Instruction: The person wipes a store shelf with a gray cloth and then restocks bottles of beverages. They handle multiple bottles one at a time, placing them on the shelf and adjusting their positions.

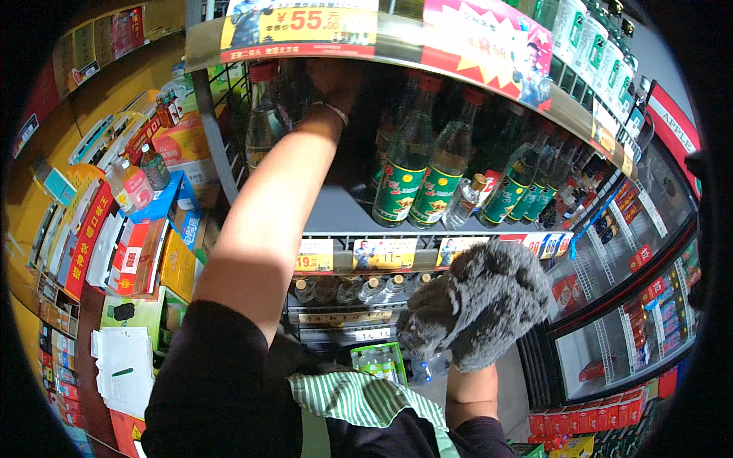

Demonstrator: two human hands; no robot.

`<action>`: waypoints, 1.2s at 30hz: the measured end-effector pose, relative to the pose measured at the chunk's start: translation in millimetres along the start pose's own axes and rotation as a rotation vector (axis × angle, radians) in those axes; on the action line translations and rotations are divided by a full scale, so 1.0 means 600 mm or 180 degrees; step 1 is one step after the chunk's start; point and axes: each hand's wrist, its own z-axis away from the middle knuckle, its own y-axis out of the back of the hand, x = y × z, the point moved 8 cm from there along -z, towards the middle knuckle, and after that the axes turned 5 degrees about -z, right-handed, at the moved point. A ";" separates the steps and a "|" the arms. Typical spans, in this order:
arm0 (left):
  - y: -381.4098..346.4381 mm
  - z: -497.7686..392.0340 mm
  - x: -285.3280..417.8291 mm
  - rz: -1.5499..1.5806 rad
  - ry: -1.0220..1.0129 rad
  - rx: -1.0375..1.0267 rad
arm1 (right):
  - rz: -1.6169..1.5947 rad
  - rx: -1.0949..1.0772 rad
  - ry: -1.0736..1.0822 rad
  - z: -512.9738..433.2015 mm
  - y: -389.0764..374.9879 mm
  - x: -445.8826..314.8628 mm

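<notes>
My left arm reaches up into the dark upper shelf compartment. Shadow hides most of my left hand (pixel 338 80), so its fingers and anything in them cannot be made out. Close to its left stands a clear bottle with a red cap (pixel 262 129). Right of the arm, green-labelled glass bottles (pixel 401 189) stand upright on the grey shelf board (pixel 338 214), with a small clear bottle with a gold cap (pixel 464 203) among them. A fluffy grey mitt or cloth (pixel 487 303) covers my right hand, below and in front of the shelf's price tags.
The upper shelf's metal edge (pixel 395 60) curves over my left hand. Small capped bottles (pixel 372 286) fill the shelf below. At left is a counter with boxes, drinks and papers (pixel 123 366); at right are glass-door refrigerators (pixel 624 338). A green crate (pixel 378 360) sits low ahead.
</notes>
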 end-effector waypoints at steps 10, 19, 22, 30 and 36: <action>-0.043 -0.001 -0.109 -0.0897 -0.0192 -0.1129 | 0.1001 -0.0255 -0.0023 0.052 0.042 0.015; 0.100 0.053 0.150 0.0734 0.1534 -0.1403 | 0.1230 -0.0067 0.0578 -0.038 -0.006 -0.048; 0.156 0.045 0.209 0.1339 0.1378 -0.1337 | -0.0346 0.0418 0.0963 -0.108 -0.024 -0.076; 0.211 0.046 0.268 0.2405 0.2779 -0.2195 | 0.0251 -0.0061 0.2094 -0.266 -0.196 -0.173; 0.229 0.052 0.235 0.1744 0.2489 -0.2456 | 0.0325 0.0284 0.2126 -0.237 -0.245 -0.174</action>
